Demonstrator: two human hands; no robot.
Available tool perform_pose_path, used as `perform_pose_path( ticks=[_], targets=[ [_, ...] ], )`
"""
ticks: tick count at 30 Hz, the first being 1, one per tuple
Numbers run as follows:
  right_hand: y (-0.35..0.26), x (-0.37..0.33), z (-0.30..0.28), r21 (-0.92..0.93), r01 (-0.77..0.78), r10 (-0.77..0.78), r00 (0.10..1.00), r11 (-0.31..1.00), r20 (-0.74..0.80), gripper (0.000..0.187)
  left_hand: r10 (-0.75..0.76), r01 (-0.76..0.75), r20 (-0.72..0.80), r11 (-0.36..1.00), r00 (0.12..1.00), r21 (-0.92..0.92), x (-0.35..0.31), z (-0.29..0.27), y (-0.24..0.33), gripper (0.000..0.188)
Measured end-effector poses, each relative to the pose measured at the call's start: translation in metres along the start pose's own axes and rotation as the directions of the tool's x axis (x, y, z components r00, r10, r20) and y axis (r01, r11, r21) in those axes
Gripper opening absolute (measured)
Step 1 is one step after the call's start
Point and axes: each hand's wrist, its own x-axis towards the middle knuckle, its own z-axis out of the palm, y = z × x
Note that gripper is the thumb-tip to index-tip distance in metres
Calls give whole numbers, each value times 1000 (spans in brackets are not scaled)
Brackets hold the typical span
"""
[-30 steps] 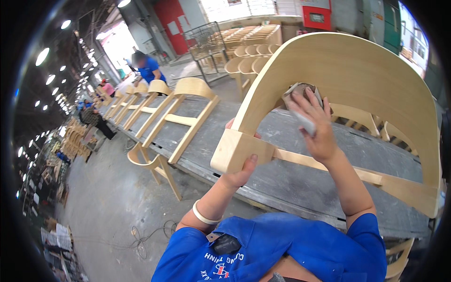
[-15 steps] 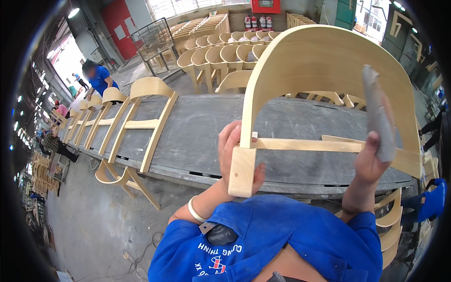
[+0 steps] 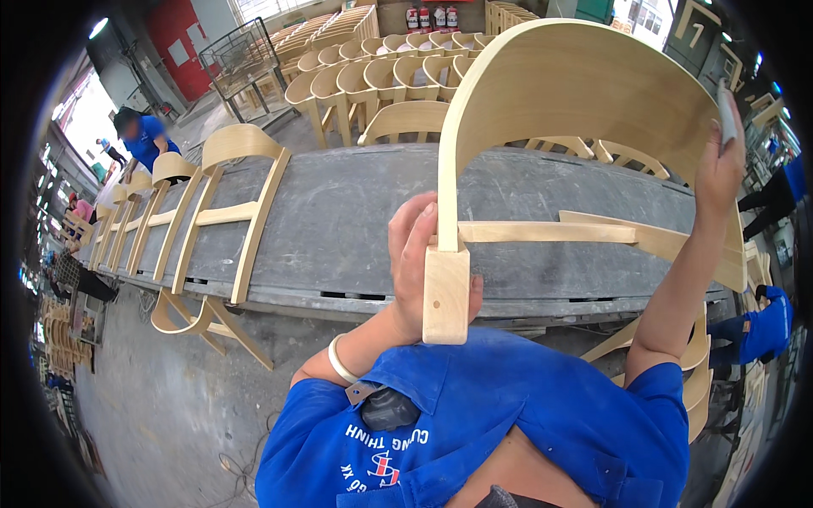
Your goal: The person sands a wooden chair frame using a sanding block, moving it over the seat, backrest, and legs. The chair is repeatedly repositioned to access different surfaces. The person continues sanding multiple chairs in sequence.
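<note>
Standing on the grey workbench (image 3: 339, 203) in front of me is a pale wooden chair frame (image 3: 584, 80), with a broad curved backrest, a crossbar and a squared leg end pointing toward me. My left hand (image 3: 413, 262) is closed around that leg, its fingers on the outer side and the thumb on the inner side. At the right side of the backrest, my right hand (image 3: 720, 169) holds a grey sheet of sandpaper (image 3: 727, 117) against or very near the curved wood. Part of the sheet is hidden by the fingers.
Similar chair frames (image 3: 229, 203) lie in a row along the bench to the left. One chair frame (image 3: 182, 315) leans below the bench edge. Rows of chairs (image 3: 381, 80) stand behind the bench. A co-worker in blue (image 3: 144, 140) is at the far left; another person (image 3: 766, 326) is at right.
My right hand has moved with the sandpaper from inside the curve outward and up to the backrest's right side. My left hand keeps its hold on the leg; the view has shifted slightly.
</note>
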Motion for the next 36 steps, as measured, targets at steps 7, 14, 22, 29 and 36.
perform_pose_path(
  ticks=[7,14,22,29,36],
  targets=[
    [16,-12,13,-5,31,-30,994,1000,105,40,63,-68,-71,994,995,-80,-2,5,-3,77],
    [21,-15,18,27,5,-8,994,1000,109,42,42,-43,-48,999,998,-25,-5,7,-6,70],
    [20,-16,25,14,-37,34,990,999,137,42,-18,15,-67,999,998,-42,-6,9,-6,51],
    [23,-18,28,-5,59,-59,997,998,56,41,-25,29,44,995,999,-97,-11,3,-6,76],
    [21,-26,26,-4,57,-57,998,998,1,41,4,1,50,995,999,-95,-16,2,-5,85]
  ],
)
